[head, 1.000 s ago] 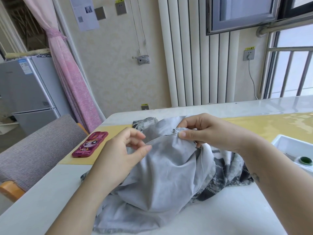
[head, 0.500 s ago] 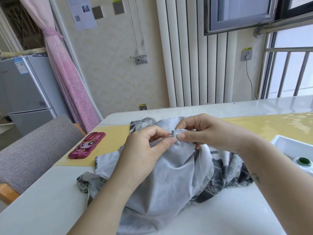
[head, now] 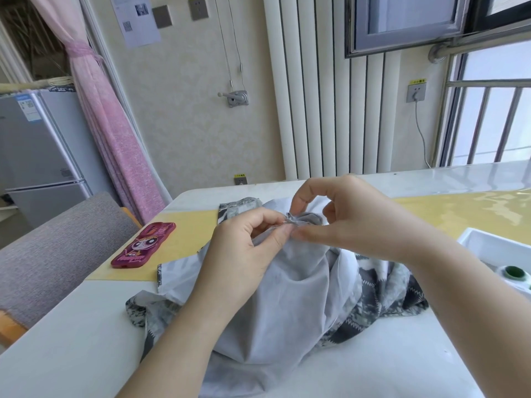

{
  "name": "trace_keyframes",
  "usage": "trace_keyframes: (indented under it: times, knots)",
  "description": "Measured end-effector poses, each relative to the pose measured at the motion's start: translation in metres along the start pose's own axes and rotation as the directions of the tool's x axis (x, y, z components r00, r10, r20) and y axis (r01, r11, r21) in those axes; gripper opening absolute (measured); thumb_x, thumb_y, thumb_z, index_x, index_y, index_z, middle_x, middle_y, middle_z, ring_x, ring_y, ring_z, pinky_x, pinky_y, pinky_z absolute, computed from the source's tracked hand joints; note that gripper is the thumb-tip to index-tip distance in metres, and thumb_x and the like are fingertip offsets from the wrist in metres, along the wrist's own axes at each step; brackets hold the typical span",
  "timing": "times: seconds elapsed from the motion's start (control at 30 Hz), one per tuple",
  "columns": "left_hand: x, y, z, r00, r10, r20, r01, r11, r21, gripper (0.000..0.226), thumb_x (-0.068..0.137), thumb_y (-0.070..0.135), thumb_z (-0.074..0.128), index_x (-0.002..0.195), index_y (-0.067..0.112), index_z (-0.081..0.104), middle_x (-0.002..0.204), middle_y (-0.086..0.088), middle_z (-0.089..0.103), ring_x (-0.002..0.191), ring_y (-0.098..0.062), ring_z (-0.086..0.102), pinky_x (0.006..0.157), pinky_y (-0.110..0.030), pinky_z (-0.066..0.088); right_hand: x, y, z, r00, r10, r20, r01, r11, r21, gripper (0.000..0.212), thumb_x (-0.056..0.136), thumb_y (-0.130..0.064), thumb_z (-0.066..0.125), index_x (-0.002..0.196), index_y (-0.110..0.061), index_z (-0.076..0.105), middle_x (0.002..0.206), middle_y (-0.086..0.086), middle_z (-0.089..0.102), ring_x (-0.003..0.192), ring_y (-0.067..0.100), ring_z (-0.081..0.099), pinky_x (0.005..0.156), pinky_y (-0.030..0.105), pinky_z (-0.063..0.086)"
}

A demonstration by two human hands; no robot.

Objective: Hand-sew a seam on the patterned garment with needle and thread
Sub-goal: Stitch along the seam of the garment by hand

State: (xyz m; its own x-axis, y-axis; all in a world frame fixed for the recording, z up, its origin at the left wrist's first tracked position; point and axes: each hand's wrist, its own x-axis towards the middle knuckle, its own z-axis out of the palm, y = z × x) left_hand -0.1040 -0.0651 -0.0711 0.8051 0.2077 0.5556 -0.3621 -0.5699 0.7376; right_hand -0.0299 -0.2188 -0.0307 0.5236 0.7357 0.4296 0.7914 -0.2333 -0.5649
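Grey-and-white woven cloth, the patterned garment (head: pixel 287 297), lies heaped on the white table (head: pixel 71 340) directly in front of the person. Its pale reverse side is up, and dark zigzag print shows at the lower right of the heap. The top of the heap is lifted to a bunched seam edge (head: pixel 304 221), where both hands meet. Left hand (head: pixel 247 251): thumb and forefinger curled, pinching the cloth at the near end of that edge. Right hand (head: pixel 347 216): thumb and forefinger pinching the same ridge from the other side, remaining fingers arched above it. The fingertips of the two hands are touching or nearly so. Needle and thread are too fine to make out with certainty; a faint bright sliver at the pinch could be either. A white plastic tray (head: pixel 488 245) sits at the right edge of the table with a white spool with a green core (head: pixel 514 273) in it. A pink cartoon-printed phone (head: pixel 143 245) lies on a yellow table mat (head: pixel 189 239), well apart to the left. Judgement: sewing is under way, mid-seam. The puckered ridge suggests some stitches are already in, though their number is not visible. How much seam remains open cannot be told, since most of the edge is buried in folds. Knotting off and cutting the thread look to be still ahead.
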Motion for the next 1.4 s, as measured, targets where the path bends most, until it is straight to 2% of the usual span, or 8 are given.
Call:
trace_keyframes:
  times: [0.23,0.43,0.63,0.9,1.0,1.13,1.27,1.4]
  knots:
    - [-0.001,0.004,-0.001,0.998,0.006,0.059,-0.007,1.0,0.011,0.025,0.09,0.012,0.062,0.075,0.032,0.061,0.074,0.024,0.064,0.075,0.009,0.057,0.073,-0.005,0.039,0.002,0.01,0.003,0.999,0.036,-0.006,-0.034,0.99,0.135,0.009,0.081,-0.017,0.072,0.08,-0.024,0.066,0.082,-0.008,0.069,0.044,0.004,0.04,0.042,0.008,0.03]
    - [-0.002,0.004,0.0,0.997,-0.022,0.073,0.025,0.999,-0.038,0.02,0.084,0.011,0.068,0.079,0.03,0.064,0.073,0.025,0.066,0.072,0.01,0.059,0.069,-0.004,0.039,0.002,0.012,-0.001,0.995,0.075,0.06,-0.086,0.975,0.203,0.009,0.083,-0.011,0.07,0.079,-0.014,0.063,0.045,-0.024,0.052,0.034,0.002,0.037,0.041,0.005,0.028]
    - [0.001,0.001,0.0,0.998,-0.049,0.041,0.05,0.998,-0.039,0.018,0.08,0.016,0.073,0.073,0.031,0.068,0.07,0.022,0.066,0.067,0.006,0.056,0.066,-0.007,0.04,0.002,0.012,-0.003,0.993,0.083,0.084,-0.1,0.968,0.23,0.008,0.084,-0.006,0.069,0.081,-0.009,0.062,0.04,-0.023,0.049,0.032,0.002,0.036,0.04,0.005,0.027]
    - [0.005,-0.002,-0.001,0.995,-0.085,0.048,0.088,0.994,-0.07,0.014,0.081,0.021,0.071,0.073,0.033,0.072,0.08,0.01,0.071,0.073,0.0,0.059,0.069,-0.01,0.041,0.004,0.021,0.0,0.987,0.123,0.103,-0.148,0.95,0.276,0.009,0.08,-0.012,0.072,0.076,-0.015,0.064,0.056,-0.018,0.06,0.042,0.001,0.04,0.045,0.006,0.03]
    - [0.006,-0.005,0.003,0.988,-0.146,0.046,0.15,0.983,-0.103,0.019,0.083,0.021,0.07,0.069,0.034,0.073,0.069,0.014,0.067,0.062,-0.004,0.052,0.058,-0.013,0.039,0.005,0.026,0.001,0.981,0.158,0.116,-0.184,0.944,0.273,0.011,0.078,-0.015,0.074,0.075,-0.02,0.064,0.068,-0.012,0.064,0.046,0.004,0.042,0.045,0.007,0.03]
    - [0.008,-0.009,0.008,0.982,-0.19,0.023,0.191,0.977,-0.095,0.019,0.084,0.019,0.069,0.071,0.031,0.071,0.076,0.01,0.071,0.072,-0.004,0.057,0.065,-0.011,0.043,0.007,0.036,0.002,0.948,0.294,0.121,-0.317,0.896,0.31,0.03,0.072,-0.027,0.076,0.098,-0.021,0.063,0.079,-0.007,0.059,0.052,0.004,0.046,0.051,0.016,0.037]
    - [0.011,-0.016,0.008,0.969,-0.247,-0.025,0.241,0.96,-0.144,0.017,0.084,0.019,0.071,0.071,0.029,0.071,0.082,0.005,0.072,0.079,-0.007,0.059,0.073,-0.016,0.045,0.003,0.046,0.002,0.887,0.455,0.081,-0.452,0.816,0.361,0.031,0.09,-0.022,0.06,0.121,-0.019,0.057,0.076,-0.005,0.054,0.059,0.011,0.043,0.062,0.027,0.04]
    - [0.014,-0.019,0.008,0.962,-0.266,-0.056,0.25,0.948,-0.198,0.012,0.084,0.017,0.07,0.075,0.025,0.071,0.079,0.01,0.07,0.08,-0.008,0.06,0.083,-0.027,0.048,-0.009,0.035,-0.003,0.895,0.433,-0.105,-0.395,0.88,0.265,0.027,0.098,-0.012,0.044,0.112,-0.019,0.066,0.076,-0.01,0.058,0.058,0.013,0.045,0.06,0.024,0.041]
